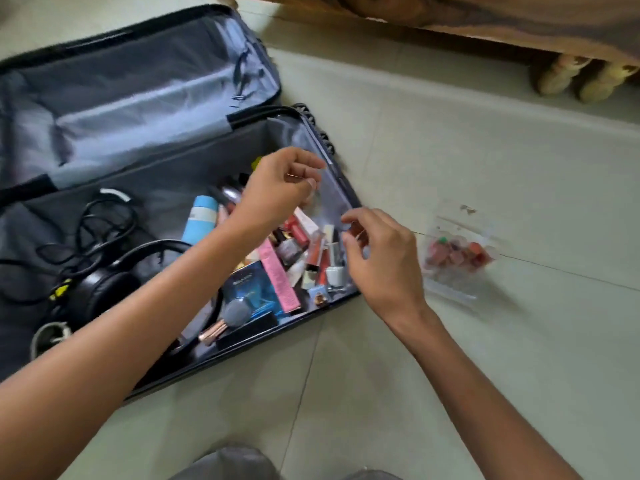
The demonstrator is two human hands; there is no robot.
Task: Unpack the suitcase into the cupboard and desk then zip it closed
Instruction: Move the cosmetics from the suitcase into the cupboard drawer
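The dark suitcase (242, 348) lies open on the floor, its grey-lined lid (138, 88) folded back. Its right end holds several cosmetics: a pink box (278, 275), a blue box (249, 282), a makeup brush (228, 317), small bottles and a light blue bottle (201, 220). Black headphones (100, 285) and black cables (86, 230) fill the left part. Over the cosmetics, my left hand (280, 188) and my right hand (381, 258) each pinch an edge of a clear plastic bag (330, 199) stretched between them.
A second clear zip bag (457, 254) with red items lies on the pale tiled floor to the right of the suitcase. Wooden furniture (450, 15) runs along the top, with a pair of shoes (585, 77) under it. My grey-clad knee (225, 465) shows at the bottom.
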